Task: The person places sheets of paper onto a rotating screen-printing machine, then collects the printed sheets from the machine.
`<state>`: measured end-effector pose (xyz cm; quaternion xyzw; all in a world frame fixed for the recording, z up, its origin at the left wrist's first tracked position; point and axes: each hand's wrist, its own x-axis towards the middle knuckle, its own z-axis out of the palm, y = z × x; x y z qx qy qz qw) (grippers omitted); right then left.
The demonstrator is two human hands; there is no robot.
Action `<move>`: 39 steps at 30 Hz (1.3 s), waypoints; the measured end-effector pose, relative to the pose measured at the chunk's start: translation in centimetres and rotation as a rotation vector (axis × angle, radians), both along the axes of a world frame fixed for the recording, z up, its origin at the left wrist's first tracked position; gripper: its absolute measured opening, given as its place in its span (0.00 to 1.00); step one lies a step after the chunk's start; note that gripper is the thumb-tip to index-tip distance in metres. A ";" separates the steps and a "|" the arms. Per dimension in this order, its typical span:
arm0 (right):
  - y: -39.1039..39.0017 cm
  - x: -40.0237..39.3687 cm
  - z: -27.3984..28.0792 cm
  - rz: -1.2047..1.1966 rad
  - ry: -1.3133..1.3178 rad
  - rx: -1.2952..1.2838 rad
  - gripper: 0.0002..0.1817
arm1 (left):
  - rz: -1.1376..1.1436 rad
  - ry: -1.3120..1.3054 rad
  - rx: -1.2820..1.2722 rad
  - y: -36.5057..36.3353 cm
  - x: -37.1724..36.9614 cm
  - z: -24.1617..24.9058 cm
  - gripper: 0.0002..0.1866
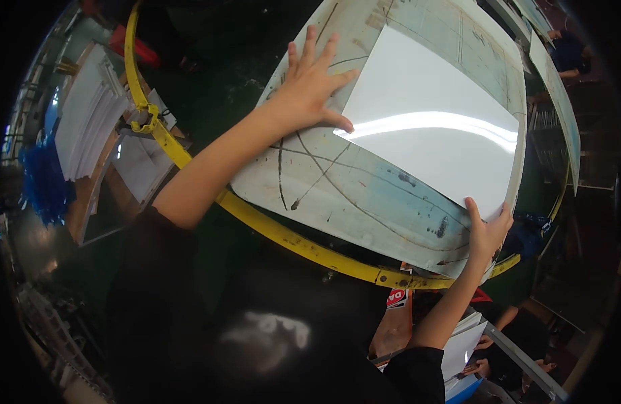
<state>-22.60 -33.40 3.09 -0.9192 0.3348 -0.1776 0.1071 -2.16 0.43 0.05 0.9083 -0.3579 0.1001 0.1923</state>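
Note:
A glossy white sheet (431, 101) lies on a worn, pale board (371, 195) marked with dark scratches and stains. My left hand (307, 91) is spread wide over the board at the sheet's left side, its thumb tip at the sheet's corner. At the near right corner of the sheet is my right hand (489, 229), with thumb and fingers apart along the edge. Neither hand is closed around anything. A bright band of light reflects across the sheet.
A yellow metal rail (290, 239) curves between my body and the board. Stacked white sheets (91, 118) and a blue bundle (44, 178) are at left. White sheets (462, 353) stand at lower right, near another person's hand (483, 368). Another pale panel (556, 101) rises at right.

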 end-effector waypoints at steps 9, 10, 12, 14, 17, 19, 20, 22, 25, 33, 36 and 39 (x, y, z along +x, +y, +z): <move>-0.3 0.2 -0.7 0.011 0.004 0.040 0.52 | 0.111 0.075 0.095 -0.6 -1.8 1.6 0.35; -0.3 0.2 -0.7 0.011 0.005 0.040 0.52 | 0.110 0.066 0.098 -0.6 -1.8 1.6 0.36; -0.3 0.3 -0.6 0.006 0.008 0.047 0.52 | 0.096 0.038 0.085 -0.5 -1.6 1.2 0.34; -0.3 0.4 -0.5 0.001 0.012 0.061 0.52 | 0.091 0.019 0.092 -0.4 -1.5 1.1 0.34; -0.3 0.5 -0.8 -0.013 0.019 0.061 0.53 | 0.093 0.002 0.126 -0.6 -1.6 1.4 0.34; -0.5 0.5 -0.8 -0.006 0.012 0.066 0.53 | 0.095 -0.008 0.144 -0.6 -1.6 1.4 0.34; -0.5 0.5 -0.9 -0.002 0.009 0.071 0.53 | 0.100 0.004 0.156 -0.7 -1.7 1.5 0.34; -0.3 0.6 -1.0 -0.010 0.004 0.071 0.53 | 0.111 0.030 0.182 -0.9 -1.8 1.9 0.34; -0.3 0.5 -1.4 -0.005 -0.023 0.091 0.52 | 0.123 0.073 0.199 -1.0 -2.0 2.3 0.34; -1.3 0.2 -2.7 0.033 -0.057 -0.050 0.48 | 0.143 0.092 0.254 -1.6 -2.2 3.0 0.35; -1.2 0.4 -2.4 0.149 -0.004 -0.235 0.41 | 0.159 0.086 0.279 -2.0 -2.2 3.2 0.34; -1.2 0.4 -1.6 0.274 0.109 -0.091 0.30 | 0.163 0.064 0.347 -2.7 -2.2 3.6 0.33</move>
